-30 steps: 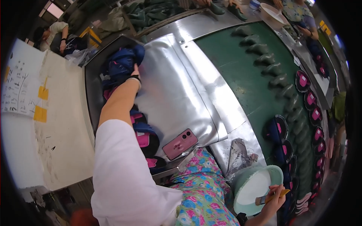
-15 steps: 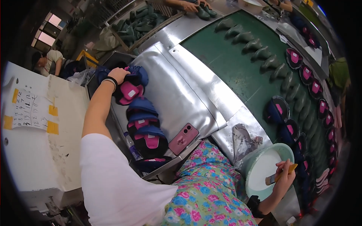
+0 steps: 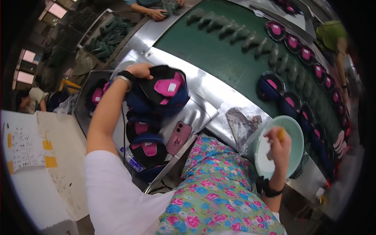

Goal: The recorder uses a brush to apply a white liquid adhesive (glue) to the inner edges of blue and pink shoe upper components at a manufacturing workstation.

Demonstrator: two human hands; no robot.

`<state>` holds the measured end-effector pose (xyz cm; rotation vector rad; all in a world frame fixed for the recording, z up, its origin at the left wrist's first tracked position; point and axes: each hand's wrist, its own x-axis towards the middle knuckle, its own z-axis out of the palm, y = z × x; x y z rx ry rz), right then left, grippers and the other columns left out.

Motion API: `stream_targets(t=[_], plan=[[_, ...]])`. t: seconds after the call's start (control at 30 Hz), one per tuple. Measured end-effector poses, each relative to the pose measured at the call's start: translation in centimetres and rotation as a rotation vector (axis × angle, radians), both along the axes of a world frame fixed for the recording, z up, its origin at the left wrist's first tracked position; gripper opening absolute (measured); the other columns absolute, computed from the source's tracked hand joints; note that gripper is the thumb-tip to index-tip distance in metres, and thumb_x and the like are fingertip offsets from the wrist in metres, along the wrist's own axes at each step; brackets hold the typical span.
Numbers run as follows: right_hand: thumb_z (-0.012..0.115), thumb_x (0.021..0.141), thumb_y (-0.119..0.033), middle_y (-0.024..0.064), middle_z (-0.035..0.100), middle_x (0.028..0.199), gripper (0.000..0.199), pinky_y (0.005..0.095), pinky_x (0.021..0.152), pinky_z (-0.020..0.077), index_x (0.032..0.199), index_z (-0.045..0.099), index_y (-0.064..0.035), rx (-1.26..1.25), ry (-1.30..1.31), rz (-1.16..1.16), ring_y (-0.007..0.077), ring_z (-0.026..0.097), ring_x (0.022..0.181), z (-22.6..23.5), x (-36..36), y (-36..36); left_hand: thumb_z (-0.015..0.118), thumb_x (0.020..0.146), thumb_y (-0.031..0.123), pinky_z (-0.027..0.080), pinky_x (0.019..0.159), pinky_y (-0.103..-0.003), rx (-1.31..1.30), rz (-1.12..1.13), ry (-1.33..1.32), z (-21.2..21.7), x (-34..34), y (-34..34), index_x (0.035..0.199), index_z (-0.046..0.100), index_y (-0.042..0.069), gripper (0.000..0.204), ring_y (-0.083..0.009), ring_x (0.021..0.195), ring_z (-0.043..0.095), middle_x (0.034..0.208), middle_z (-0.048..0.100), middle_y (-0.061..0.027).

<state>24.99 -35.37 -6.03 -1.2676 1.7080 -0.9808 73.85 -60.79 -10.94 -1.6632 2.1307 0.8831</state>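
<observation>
My left hand (image 3: 140,71) pinches the edge of a navy-and-black shoe upper (image 3: 181,100) with a pink inside and a white label, held above the metal tray. Beneath it, a row of similar uppers (image 3: 148,152) lies along the tray's near part. At the right, my right hand (image 3: 280,150) is closed round the yellow handle of a brush (image 3: 281,134), over a pale green bucket (image 3: 298,150). White liquid (image 3: 263,158) shows inside the bucket. The hand hides most of the brush, and its bristle end is hard to make out.
A pink phone (image 3: 179,138) and a bottle (image 3: 135,164) lie near the uppers. Dark green shoe lasts (image 3: 250,41) and more uppers (image 3: 270,85) line the green conveyor belt (image 3: 176,41). A stained cloth (image 3: 241,123) lies beside the bucket. Co-workers' hands (image 3: 158,15) are across the belt.
My left hand has lifted an upper from the tray and brought it right, toward me. My right hand, with the brush, has moved up and left over the bucket. The view has shifted.
</observation>
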Motion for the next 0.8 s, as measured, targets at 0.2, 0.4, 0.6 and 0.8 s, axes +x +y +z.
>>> stream_targets(t=[0.2, 0.4, 0.6, 0.8], plan=[[0.061, 0.083, -0.014, 0.0146, 0.061, 0.08, 0.013, 0.0373, 0.066, 0.0461, 0.087, 0.061, -0.002, -0.171, 0.285, 0.387, 0.0305, 0.06, 0.074, -4.4, 5.9, -4.8, 0.054, 0.075, 0.013, 0.05, 0.084, -0.041, -0.336, -0.389, -0.285, -8.2, -10.4, -1.4, 0.103, 0.069, 0.019, 0.032, -0.0301, 0.094, 0.064, 0.101, 0.067, -0.012], [0.065, 0.073, -0.011, 0.0108, 0.056, 0.091, 0.018, 0.0407, 0.067, 0.0505, 0.088, 0.058, -0.0055, -0.342, 0.453, 0.604, 0.0305, 0.056, 0.088, -9.7, 14.8, -10.2, 0.06, 0.076, 0.016, 0.049, 0.085, -0.04, -0.235, -0.455, -0.164, -6.7, -12.2, -2.3, 0.109, 0.066, 0.018, 0.034, -0.0318, 0.096, 0.062, 0.102, 0.066, -0.0135], [0.063, 0.069, -0.01, 0.0093, 0.052, 0.1, 0.024, 0.036, 0.068, 0.0535, 0.092, 0.06, -0.0083, -0.275, 0.542, 0.842, 0.0282, 0.053, 0.098, -16.2, 20.7, -12.6, 0.056, 0.085, 0.011, 0.041, 0.095, -0.038, -0.78, 0.08, 0.496, -0.7, -9.9, 3.1, 0.126, 0.052, 0.009, 0.041, -0.0335, 0.109, 0.053, 0.118, 0.058, -0.0172], [0.062, 0.072, -0.013, 0.0079, 0.053, 0.103, 0.021, 0.0358, 0.068, 0.0534, 0.092, 0.063, -0.0095, -0.266, 0.461, 0.878, 0.0263, 0.051, 0.1, -17.1, 19.6, -11.6, 0.048, 0.089, 0.014, 0.028, 0.105, -0.041, -0.771, 0.191, 0.305, -6.6, -10.4, 13.1, 0.135, 0.042, 0.005, 0.047, -0.0366, 0.126, 0.037, 0.136, 0.043, -0.0161]])
